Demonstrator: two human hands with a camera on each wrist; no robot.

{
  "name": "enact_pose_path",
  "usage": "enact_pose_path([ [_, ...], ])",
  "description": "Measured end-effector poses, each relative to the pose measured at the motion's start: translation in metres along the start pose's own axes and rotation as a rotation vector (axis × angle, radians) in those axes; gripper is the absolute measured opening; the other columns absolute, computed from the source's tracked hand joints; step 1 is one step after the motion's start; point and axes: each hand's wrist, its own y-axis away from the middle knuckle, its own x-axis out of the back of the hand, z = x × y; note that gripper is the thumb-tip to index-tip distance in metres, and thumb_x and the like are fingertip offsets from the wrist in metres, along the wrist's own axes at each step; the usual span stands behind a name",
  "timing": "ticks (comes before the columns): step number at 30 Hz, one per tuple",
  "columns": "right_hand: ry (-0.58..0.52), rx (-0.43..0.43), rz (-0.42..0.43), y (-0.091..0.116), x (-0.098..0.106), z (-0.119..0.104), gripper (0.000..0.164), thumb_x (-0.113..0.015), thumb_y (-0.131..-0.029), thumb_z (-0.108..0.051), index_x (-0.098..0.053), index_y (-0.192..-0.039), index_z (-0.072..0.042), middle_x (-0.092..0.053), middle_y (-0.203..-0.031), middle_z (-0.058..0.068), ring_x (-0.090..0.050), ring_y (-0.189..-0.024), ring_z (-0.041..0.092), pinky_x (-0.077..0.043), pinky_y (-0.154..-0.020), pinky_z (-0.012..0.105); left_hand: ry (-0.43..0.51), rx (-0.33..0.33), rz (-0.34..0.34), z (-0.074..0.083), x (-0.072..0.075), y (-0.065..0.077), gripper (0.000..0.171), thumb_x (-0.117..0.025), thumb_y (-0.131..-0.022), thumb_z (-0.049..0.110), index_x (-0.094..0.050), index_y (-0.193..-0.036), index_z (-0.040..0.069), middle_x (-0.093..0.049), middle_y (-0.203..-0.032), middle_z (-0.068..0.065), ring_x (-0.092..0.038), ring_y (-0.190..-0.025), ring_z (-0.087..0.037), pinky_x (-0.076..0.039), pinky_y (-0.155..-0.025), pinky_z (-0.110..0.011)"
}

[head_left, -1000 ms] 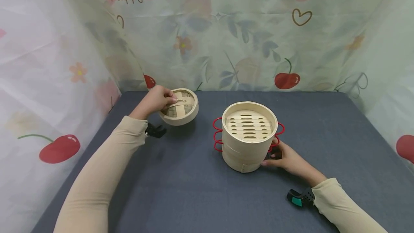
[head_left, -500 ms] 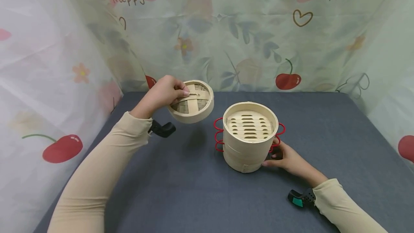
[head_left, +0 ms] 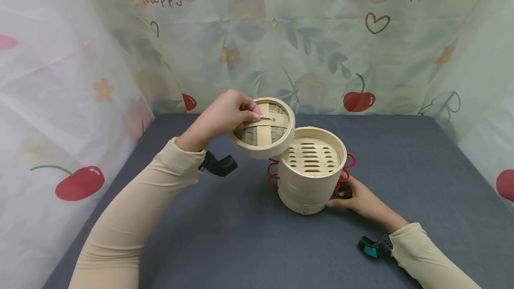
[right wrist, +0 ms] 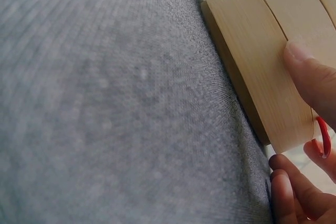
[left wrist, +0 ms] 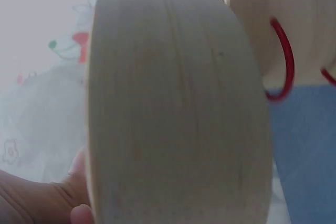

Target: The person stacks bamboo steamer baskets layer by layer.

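With thumb and fingers, my left hand (head_left: pixel 233 113) pinches the small cord loop on top of a round bamboo steamer lid (head_left: pixel 264 136). The lid is raised and tilted, overlapping the left rim of a stacked bamboo steamer (head_left: pixel 305 191) in the head view. Its side wall fills much of the left wrist view. The steamer stands upright with a slotted floor showing inside its open top and red loop handles (head_left: pixel 273 177) on both sides. At the steamer's lower right, my right hand (head_left: pixel 355 195) holds its wall, thumb (right wrist: pixel 310 74) against the bamboo and fingers curled round the side.
A dark grey-blue cloth (head_left: pixel 225 244) covers the table. Behind and beside it hang pale printed curtains (head_left: pixel 261 48) with cherries, hearts and flowers. A black wrist camera (head_left: pixel 218 164) sits under the left sleeve, and another camera (head_left: pixel 373 246) under the right.
My left hand has carried the lid up and rightward from the table's back left to the steamer's left rim. The right hand and steamer have stayed in place.
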Motion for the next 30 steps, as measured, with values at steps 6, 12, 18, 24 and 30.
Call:
enact_pose_path([
  [6,-0.004,0.011,0.000,0.000,0.000,0.001,0.077,-0.081,-0.079,-0.017,-0.039,-0.141,0.000,-0.056,-0.122,0.018,-0.056,-0.091,0.017,-0.047,-0.077,0.024,-0.001,-0.002,-0.030,0.013,-0.008,0.001,0.011,-0.068,-0.092,0.019,-0.073,-0.090,0.008,-0.051,-0.060,0.000,-0.045,-0.053,-0.011,-0.040,-0.057,-0.024],
  [12,0.013,0.014,0.003,0.001,0.000,0.001,0.076,-0.081,-0.079,-0.017,-0.039,-0.140,0.000,-0.056,-0.123,0.018,-0.056,-0.091,0.018,-0.047,-0.077,0.024,-0.008,-0.012,-0.050,0.022,-0.014,0.000,0.011,-0.067,-0.092,0.019,-0.073,-0.091,0.009,-0.051,-0.060,0.001,-0.044,-0.053,-0.010,-0.040,-0.058,-0.024],
  [18,0.014,0.007,0.003,0.000,0.001,0.002,0.075,-0.081,-0.078,-0.017,-0.040,-0.139,0.001,-0.057,-0.121,0.019,-0.056,-0.090,0.018,-0.047,-0.076,0.023,-0.016,-0.028,-0.055,0.028,-0.019,-0.003,0.011,-0.068,-0.092,0.019,-0.073,-0.090,0.010,-0.052,-0.060,0.001,-0.045,-0.052,-0.010,-0.039,-0.057,-0.023],
  [24,0.002,0.018,-0.002,-0.001,0.000,0.003,0.076,-0.081,-0.079,-0.016,-0.039,-0.140,0.001,-0.056,-0.120,0.018,-0.055,-0.090,0.017,-0.047,-0.075,0.024,-0.020,-0.048,-0.066,0.036,-0.023,-0.004,0.011,-0.067,-0.092,0.019,-0.074,-0.089,0.011,-0.053,-0.061,0.001,-0.045,-0.053,-0.010,-0.040,-0.058,-0.023],
  [30,-0.001,0.017,0.000,0.000,0.000,0.003,0.073,-0.081,-0.079,-0.016,-0.041,-0.138,-0.001,-0.057,-0.119,0.017,-0.056,-0.088,0.016,-0.047,-0.074,0.024,-0.004,-0.048,-0.078,0.044,-0.028,-0.006,0.009,-0.068,-0.092,0.017,-0.073,-0.087,0.011,-0.060,-0.070,0.001,-0.050,-0.057,-0.011,-0.042,-0.060,-0.022],
])
